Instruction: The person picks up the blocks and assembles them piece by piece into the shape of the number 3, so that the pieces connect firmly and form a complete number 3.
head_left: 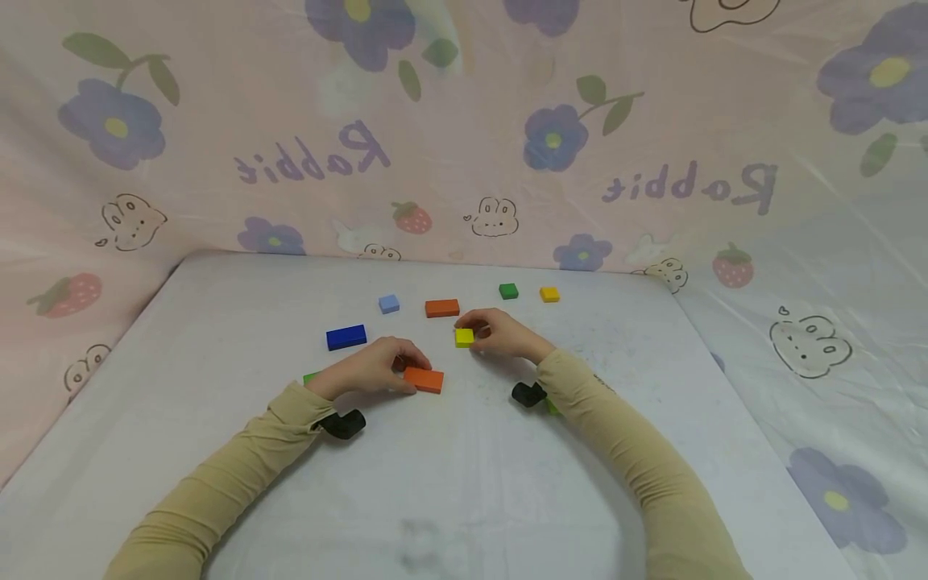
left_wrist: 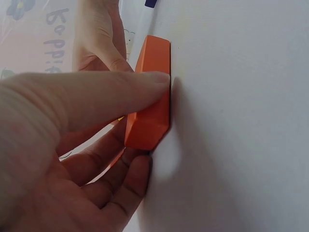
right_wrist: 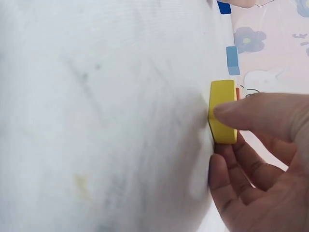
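Observation:
My left hand (head_left: 372,368) pinches an orange rectangular block (head_left: 428,380) at its left end, the thumb on the near side. In the left wrist view the orange block (left_wrist: 155,58) lies along the white surface, with the thumb across it and the fingers behind. My right hand (head_left: 503,333) holds a small yellow block (head_left: 464,338) between thumb and fingers, a little beyond and to the right of the orange one. The right wrist view shows the thumb pressed on the yellow block (right_wrist: 223,130); the fingers curl behind it. The two blocks are apart.
Farther back lie a light blue block (head_left: 389,304), a red-orange block (head_left: 442,308), a green block (head_left: 508,291) and a yellow-orange block (head_left: 550,295). A dark blue block (head_left: 346,337) is beyond the left wrist. Green blocks (head_left: 553,407) show partly under each forearm. A printed curtain (head_left: 464,161) borders the table.

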Tool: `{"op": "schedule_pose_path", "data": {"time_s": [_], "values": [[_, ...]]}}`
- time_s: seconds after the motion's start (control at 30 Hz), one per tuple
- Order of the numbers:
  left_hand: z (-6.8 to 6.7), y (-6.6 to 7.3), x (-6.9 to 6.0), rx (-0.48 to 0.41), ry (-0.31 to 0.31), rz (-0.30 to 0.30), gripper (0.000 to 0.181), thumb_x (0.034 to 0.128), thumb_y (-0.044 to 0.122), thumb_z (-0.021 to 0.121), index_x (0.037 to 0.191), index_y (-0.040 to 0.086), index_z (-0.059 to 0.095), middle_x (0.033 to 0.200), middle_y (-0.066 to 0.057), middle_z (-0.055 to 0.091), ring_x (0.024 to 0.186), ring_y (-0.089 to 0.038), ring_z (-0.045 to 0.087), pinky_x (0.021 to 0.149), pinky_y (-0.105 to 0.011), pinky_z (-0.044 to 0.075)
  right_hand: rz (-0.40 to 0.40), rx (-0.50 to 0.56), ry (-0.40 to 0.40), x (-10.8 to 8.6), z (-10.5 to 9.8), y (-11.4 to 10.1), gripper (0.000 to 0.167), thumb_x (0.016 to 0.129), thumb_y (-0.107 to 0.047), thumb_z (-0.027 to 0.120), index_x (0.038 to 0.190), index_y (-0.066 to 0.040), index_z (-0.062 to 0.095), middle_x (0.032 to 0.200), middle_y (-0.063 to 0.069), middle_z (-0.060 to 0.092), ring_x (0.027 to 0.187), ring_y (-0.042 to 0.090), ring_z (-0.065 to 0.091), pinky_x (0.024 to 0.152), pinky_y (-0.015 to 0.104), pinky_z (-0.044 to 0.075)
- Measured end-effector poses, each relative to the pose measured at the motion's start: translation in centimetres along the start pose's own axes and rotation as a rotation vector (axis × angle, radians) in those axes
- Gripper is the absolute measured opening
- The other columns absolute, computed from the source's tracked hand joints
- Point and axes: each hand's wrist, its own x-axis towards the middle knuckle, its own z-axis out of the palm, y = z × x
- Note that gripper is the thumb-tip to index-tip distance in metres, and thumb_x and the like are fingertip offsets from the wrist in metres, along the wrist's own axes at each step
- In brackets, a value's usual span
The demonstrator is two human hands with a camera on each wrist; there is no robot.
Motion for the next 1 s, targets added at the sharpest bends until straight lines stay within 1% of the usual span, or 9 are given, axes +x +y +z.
{"op": "schedule_pose_path", "data": {"time_s": [0.27, 0.63, 0.83, 1.0], "values": [[-0.3, -0.1, 0.6, -0.009, 0.042, -0.012, 0.035, 0.0793, 0.009, 0.078, 0.113, 0.011, 0.067, 0.11, 0.002, 0.064, 0.1, -0.017, 0.056, 0.089, -0.035, 0.047, 0.025, 0.013, 0.006, -0.4, -0.3, -0.1, 0.042, 0.083, 0.003, 0.069, 0.123, -0.008, 0.061, 0.123, 0.002, 0.059, 0.11, 0.016, 0.054, 0.093, 0.029, 0.045], [-0.9, 0.0, 2.1, -0.028, 0.111, -0.027, 0.036, 0.078, 0.007, 0.079, 0.112, 0.008, 0.067, 0.11, 0.0, 0.064, 0.098, -0.019, 0.054, 0.087, -0.034, 0.047, 0.011, 0.045, 0.016, -1.4, -0.4, -0.6, 0.04, 0.084, 0.0, 0.07, 0.122, -0.009, 0.062, 0.122, 0.0, 0.06, 0.111, 0.015, 0.054, 0.094, 0.029, 0.045], [-1.0, -0.4, 3.1, -0.04, 0.127, -0.036, 0.038, 0.0777, 0.007, 0.079, 0.114, 0.007, 0.067, 0.111, -0.002, 0.064, 0.101, -0.019, 0.054, 0.09, -0.036, 0.046, -0.006, 0.049, 0.017, -2.0, -0.3, -1.0, 0.04, 0.084, 0.002, 0.069, 0.122, -0.006, 0.062, 0.122, 0.003, 0.06, 0.111, 0.016, 0.054, 0.094, 0.03, 0.044], [-0.9, -0.7, 3.9, -0.031, 0.127, -0.057, 0.039, 0.0778, 0.008, 0.079, 0.115, 0.007, 0.067, 0.111, -0.003, 0.064, 0.099, -0.019, 0.054, 0.089, -0.035, 0.045, -0.028, 0.048, 0.014, -2.1, -0.2, -0.9, 0.039, 0.084, 0.002, 0.069, 0.122, -0.005, 0.062, 0.123, 0.003, 0.06, 0.111, 0.017, 0.054, 0.095, 0.03, 0.044]]}}
